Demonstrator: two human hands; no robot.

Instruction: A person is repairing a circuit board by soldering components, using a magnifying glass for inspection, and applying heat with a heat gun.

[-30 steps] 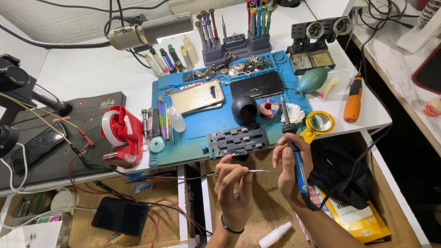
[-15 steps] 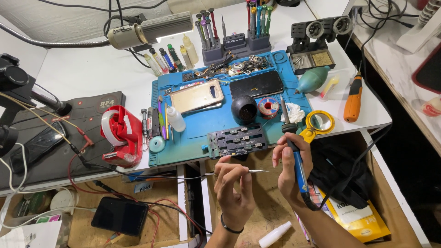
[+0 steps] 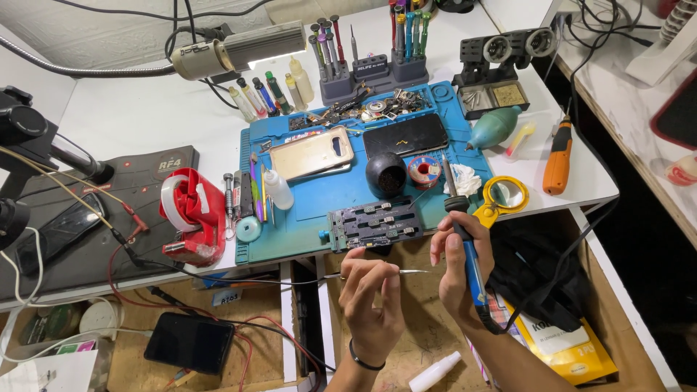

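Holding a soldering iron (image 3: 459, 231) in my right hand (image 3: 457, 272), fist wrapped round the blue handle, tip pointing up toward the blue mat (image 3: 341, 196). My left hand (image 3: 372, 297) sits palm-up below the worktop (image 3: 145, 123) edge, fingers pinched on a thin wire (image 3: 406, 271) running level toward the iron. Both hands hover just off the front edge, close together, not touching. On the mat: one black clamp block (image 3: 374, 223) right above my left hand, one gold phone case (image 3: 312, 154), one black phone (image 3: 405, 135), one black round pot (image 3: 385, 175), one solder spool (image 3: 423, 171). One yellow magnifier (image 3: 501, 197) just beside the iron, one orange screwdriver (image 3: 557, 158) further right.
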